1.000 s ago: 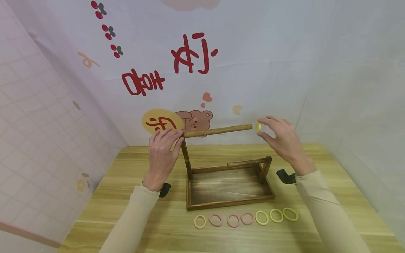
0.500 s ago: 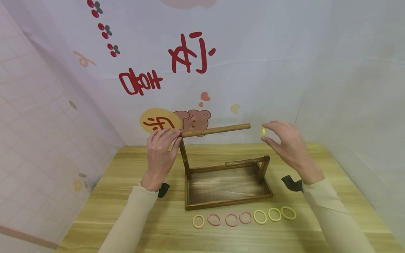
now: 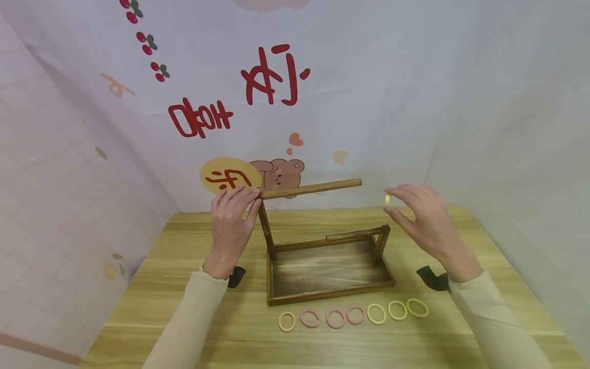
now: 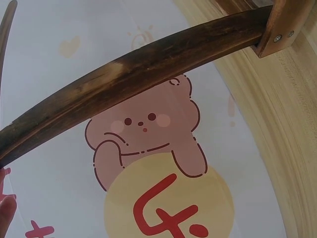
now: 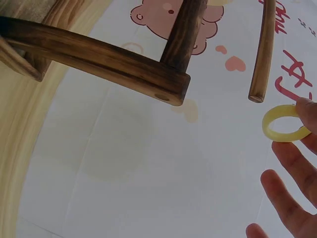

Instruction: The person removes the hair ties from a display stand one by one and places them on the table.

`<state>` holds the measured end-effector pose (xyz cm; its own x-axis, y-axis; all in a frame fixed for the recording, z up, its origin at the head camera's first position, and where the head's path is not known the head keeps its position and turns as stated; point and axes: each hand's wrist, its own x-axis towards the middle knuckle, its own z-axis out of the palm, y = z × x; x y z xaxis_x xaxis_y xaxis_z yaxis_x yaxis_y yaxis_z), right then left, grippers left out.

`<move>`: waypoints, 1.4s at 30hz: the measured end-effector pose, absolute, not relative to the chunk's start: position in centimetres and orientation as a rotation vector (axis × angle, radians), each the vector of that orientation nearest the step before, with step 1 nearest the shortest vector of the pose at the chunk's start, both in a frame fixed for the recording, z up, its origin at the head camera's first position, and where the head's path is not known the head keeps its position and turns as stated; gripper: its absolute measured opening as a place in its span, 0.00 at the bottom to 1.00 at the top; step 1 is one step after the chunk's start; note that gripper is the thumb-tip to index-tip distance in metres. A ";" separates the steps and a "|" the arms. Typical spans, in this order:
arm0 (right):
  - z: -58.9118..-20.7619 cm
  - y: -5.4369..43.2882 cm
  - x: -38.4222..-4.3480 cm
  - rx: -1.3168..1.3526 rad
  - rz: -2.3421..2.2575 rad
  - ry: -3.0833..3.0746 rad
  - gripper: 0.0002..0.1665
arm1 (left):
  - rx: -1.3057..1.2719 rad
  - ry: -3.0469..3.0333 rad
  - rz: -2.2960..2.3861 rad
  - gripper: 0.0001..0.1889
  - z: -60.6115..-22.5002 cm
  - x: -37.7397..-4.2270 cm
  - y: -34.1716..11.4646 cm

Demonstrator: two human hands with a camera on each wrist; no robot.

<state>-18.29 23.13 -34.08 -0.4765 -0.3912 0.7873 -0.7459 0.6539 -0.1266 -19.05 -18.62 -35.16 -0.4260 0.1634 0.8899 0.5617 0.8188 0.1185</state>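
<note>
A dark wooden rack (image 3: 331, 295) stands on the table, with a tray base, a tall post on the left and a shorter post on the right. From each post a wooden rod reaches inward. My left hand (image 3: 230, 218) grips the top of the tall post, where the upper rod (image 3: 313, 189) begins; in the left wrist view only a bit of finger (image 4: 6, 213) shows. Between thumb and fingers my right hand (image 3: 426, 220) pinches a yellow ring (image 5: 270, 124), held in the air to the right of the upper rod's free end. The lower rod (image 3: 355, 234) carries no ring.
In front of the rack lies a row of rings: an orange one (image 3: 287, 322) at left, then pink ones (image 3: 310, 325), then yellow ones (image 3: 376, 321). Behind the table hangs a white printed cloth (image 3: 369, 102). Black straps (image 3: 432, 279) show at both wrists.
My right hand has drawn the yellow ring away from the upper rod's end, to the right and slightly down. The left hand keeps its grip on the post, and the view has shifted slightly.
</note>
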 end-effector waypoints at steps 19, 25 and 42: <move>-35.9 25.1 -15.4 0.943 0.589 -2.179 0.33 | -0.534 -1.996 -0.533 0.11 -35.3 -19.1 -18.5; -36.4 25.5 -14.2 0.945 0.579 -2.255 0.27 | -0.527 -1.996 -0.532 0.12 -35.3 -19.0 -18.5; -38.3 27.4 -12.4 0.975 0.577 -2.365 0.36 | -0.529 -1.986 -0.549 0.11 -35.4 -19.1 -18.4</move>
<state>-12.43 27.39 -38.30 -0.6102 -0.5170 0.6003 -0.7354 0.6516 -0.1863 -19.09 -18.43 -35.35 -0.4338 0.1357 0.8907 0.5739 0.8037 0.1571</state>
